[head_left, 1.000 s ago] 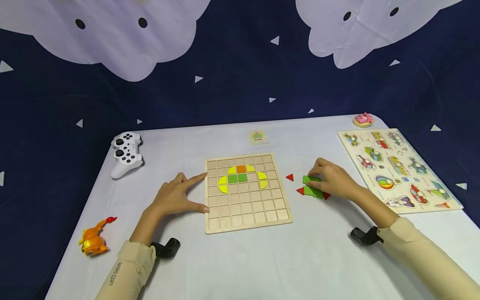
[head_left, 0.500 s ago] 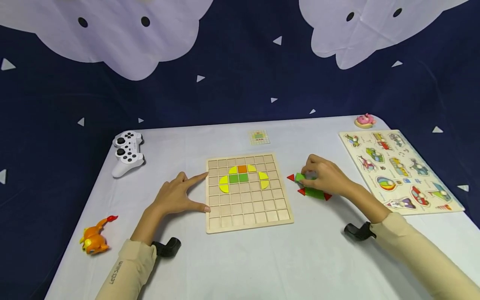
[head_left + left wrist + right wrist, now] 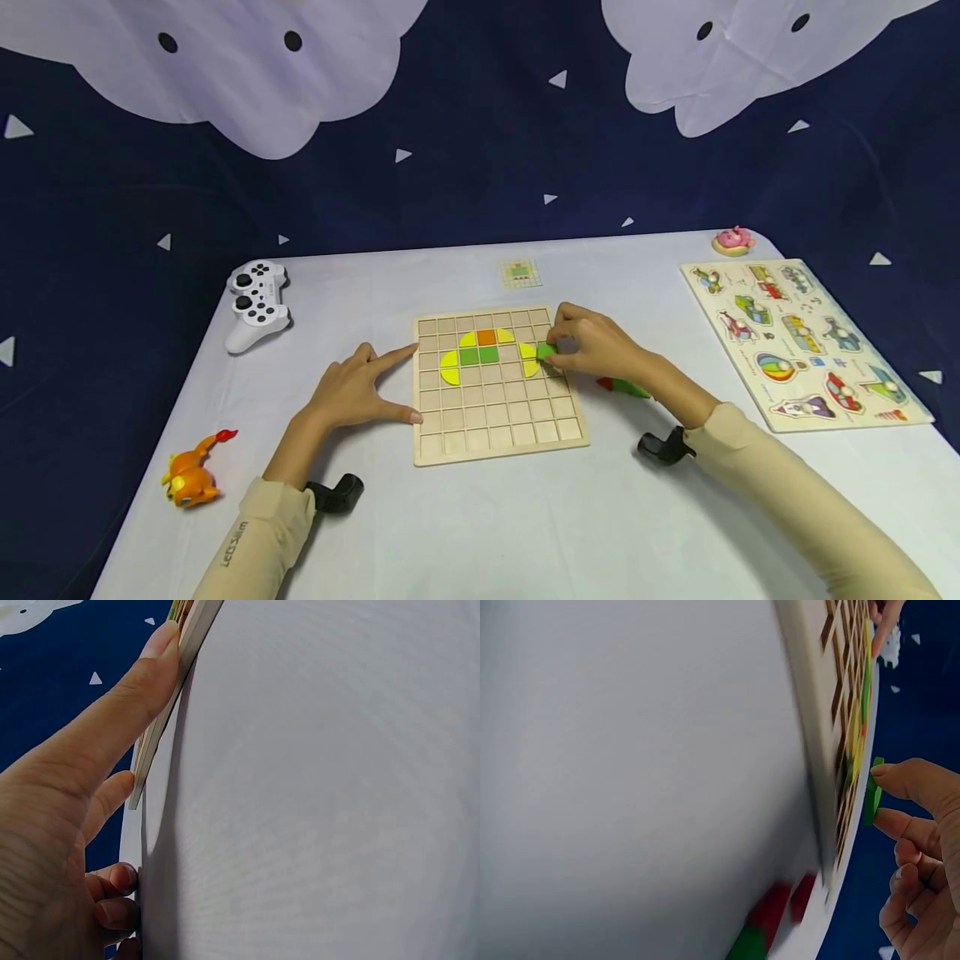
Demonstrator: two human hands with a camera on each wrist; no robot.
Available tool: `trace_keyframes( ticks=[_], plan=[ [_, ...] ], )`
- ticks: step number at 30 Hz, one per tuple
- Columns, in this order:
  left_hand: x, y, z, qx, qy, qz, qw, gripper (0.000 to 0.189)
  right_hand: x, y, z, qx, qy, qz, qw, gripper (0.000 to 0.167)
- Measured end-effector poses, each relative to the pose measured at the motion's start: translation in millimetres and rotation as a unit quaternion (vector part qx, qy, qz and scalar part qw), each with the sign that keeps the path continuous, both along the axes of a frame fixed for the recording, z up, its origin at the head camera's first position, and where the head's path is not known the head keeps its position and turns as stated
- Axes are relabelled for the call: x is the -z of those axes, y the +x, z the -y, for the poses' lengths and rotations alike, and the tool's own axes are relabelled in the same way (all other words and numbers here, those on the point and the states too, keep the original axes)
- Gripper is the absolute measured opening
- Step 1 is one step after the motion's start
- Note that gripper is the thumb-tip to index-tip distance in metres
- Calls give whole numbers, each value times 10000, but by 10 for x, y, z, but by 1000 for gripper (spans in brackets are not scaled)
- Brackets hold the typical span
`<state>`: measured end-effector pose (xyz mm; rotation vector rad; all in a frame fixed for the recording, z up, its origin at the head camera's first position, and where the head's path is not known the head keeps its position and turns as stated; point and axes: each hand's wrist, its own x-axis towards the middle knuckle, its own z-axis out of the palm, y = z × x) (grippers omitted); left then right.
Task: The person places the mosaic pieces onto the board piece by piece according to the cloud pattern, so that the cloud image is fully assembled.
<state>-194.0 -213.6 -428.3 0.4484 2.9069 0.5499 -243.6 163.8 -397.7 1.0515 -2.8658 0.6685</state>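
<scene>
A wooden grid board (image 3: 487, 433) lies mid-table. It bears several yellow curved tiles (image 3: 450, 367), an orange square tile (image 3: 487, 337) and two green square tiles (image 3: 478, 356). My left hand (image 3: 348, 392) touches the board's left edge with straight thumb and index finger; the left wrist view shows the thumb (image 3: 142, 686) on that edge. Over the board's right side, my right hand (image 3: 596, 340) pinches another green square tile (image 3: 546, 351) between thumb and finger. In the right wrist view this tile (image 3: 874, 796) is above the board surface. Red and green tiles (image 3: 630, 388) lie beneath the right forearm, partly hidden.
A small pattern card (image 3: 521, 273) lies behind the board. To the right are a picture puzzle board (image 3: 806, 350) and a pink toy (image 3: 733, 241). At the left are a white game controller (image 3: 258, 305) and an orange toy figure (image 3: 192, 477).
My right hand has picked up a green square tile from the loose pieces and carried it left to above the board. My left hand has stayed at the board's edge.
</scene>
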Motion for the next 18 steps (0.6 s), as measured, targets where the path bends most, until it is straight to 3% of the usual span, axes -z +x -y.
trace_keyframes(
  ticks=[12, 18],
  plan=[
    [12, -6, -7, 5, 17, 9, 10000, 108, 54, -116, 392, -554, 273, -189, 9979, 23],
    [7, -9, 8, 0, -4, -16, 10000, 109, 112, -156, 449, -678, 180, -35, 9975, 18]
  ],
)
